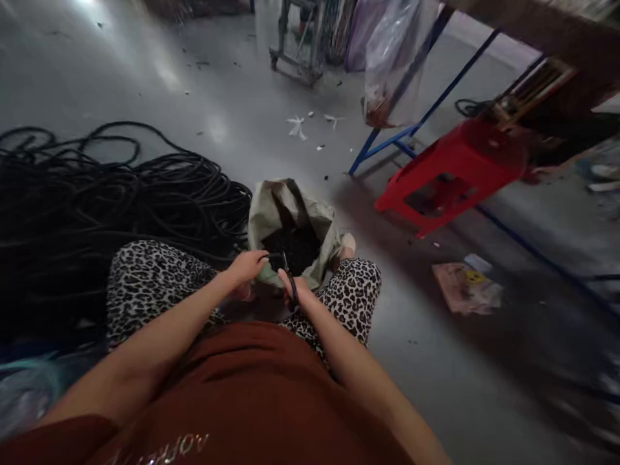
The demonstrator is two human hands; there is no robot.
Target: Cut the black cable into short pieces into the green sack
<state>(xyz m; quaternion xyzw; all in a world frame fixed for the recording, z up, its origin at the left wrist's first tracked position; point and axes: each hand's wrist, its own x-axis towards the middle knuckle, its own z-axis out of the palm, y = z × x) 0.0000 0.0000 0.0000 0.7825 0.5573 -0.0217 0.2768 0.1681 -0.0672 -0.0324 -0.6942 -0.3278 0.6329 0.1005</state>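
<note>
My left hand (246, 266) is closed on a black cord (275, 256), whose end sticks out over the mouth of a pale woven sack (325, 227). In my right hand (301, 290) is a pair of scissors (293, 292) with dark handles, its blades pointing up beside the cord's end. Whether the blades touch the cord I cannot tell. Dark small pieces (295, 248) lie inside the sack, which stands on the floor between my knees. To the left spreads a large heap of black cord (159, 187) in loose coils.
A red plastic stool (465, 168) lies tilted at the right, near a blue-legged table (378, 145) with a clear plastic bag (392, 64). Flattened packaging (465, 284) and white scraps (296, 127) lie on the floor. A wheeled metal cart (298, 51) stands at the back.
</note>
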